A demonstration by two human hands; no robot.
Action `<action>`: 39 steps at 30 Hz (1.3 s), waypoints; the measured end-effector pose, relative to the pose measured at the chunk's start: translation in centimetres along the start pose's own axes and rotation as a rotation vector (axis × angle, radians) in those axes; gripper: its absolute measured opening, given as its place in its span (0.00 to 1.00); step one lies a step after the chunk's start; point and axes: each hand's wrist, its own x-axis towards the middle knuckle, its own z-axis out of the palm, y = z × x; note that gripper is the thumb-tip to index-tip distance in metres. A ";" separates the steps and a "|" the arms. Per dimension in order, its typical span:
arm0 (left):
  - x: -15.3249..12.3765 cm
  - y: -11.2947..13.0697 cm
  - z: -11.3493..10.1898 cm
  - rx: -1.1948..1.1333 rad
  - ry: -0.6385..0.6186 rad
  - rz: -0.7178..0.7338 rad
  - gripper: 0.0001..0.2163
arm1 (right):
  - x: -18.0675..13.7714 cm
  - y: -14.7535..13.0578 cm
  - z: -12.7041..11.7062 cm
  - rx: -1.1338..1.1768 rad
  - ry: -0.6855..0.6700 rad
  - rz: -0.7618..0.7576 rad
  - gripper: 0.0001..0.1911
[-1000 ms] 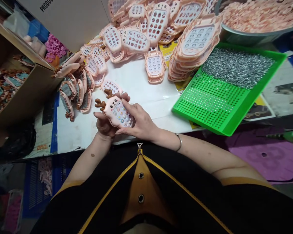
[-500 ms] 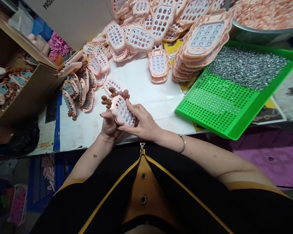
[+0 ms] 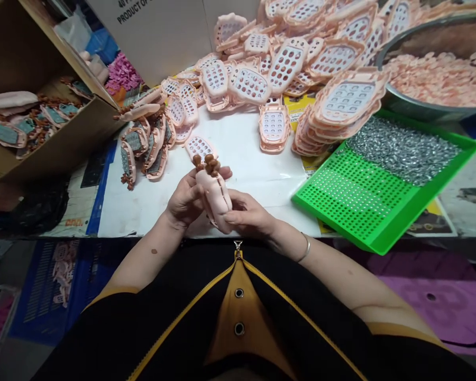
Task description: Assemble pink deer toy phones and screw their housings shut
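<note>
Between my two hands is a pink toy phone (image 3: pixel 216 198) with brown antlers, held near the table's front edge. Its edge and a plain pink side face me, and the keypad is out of sight. My left hand (image 3: pixel 186 198) grips it from the left, near the antlers. The fingers of my right hand (image 3: pixel 249 214) close on its lower right end, thumb on the casing. Just beyond the antlers lies a pink front shell (image 3: pixel 200 147) with keypad holes. Left of it is a heap of antlered phone halves (image 3: pixel 146 140) with grey panels showing.
Pink front shells (image 3: pixel 248 84) are piled along the back, with a nested stack (image 3: pixel 333 114) at right. A green perforated tray (image 3: pixel 351 196) holds small metal parts. Behind it stands a metal bowl (image 3: pixel 396 98) of small pink pieces. A cardboard box (image 3: pixel 75 135) at left contains antlered halves.
The toy phone has been turned in my hands, from its keypad face to its edge and plain side. Both hands stay on it. My view has shifted a little.
</note>
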 end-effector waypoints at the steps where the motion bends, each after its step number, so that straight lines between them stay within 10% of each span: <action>1: -0.1 0.0 -0.1 -0.025 0.015 -0.007 0.29 | -0.1 -0.1 0.0 0.075 -0.042 0.019 0.36; 10: -0.6 -1.0 -0.2 -0.077 0.080 -0.051 0.26 | -1.0 -0.4 0.7 -0.505 0.332 -0.145 0.25; 24: -0.4 -1.1 -0.2 -0.006 0.032 -0.091 0.25 | -1.1 -1.5 -0.2 -0.674 0.280 -0.179 0.19; 39: -0.6 -2.9 1.0 0.253 0.185 0.195 0.17 | -2.0 -0.7 -1.3 -0.776 0.420 -0.202 0.17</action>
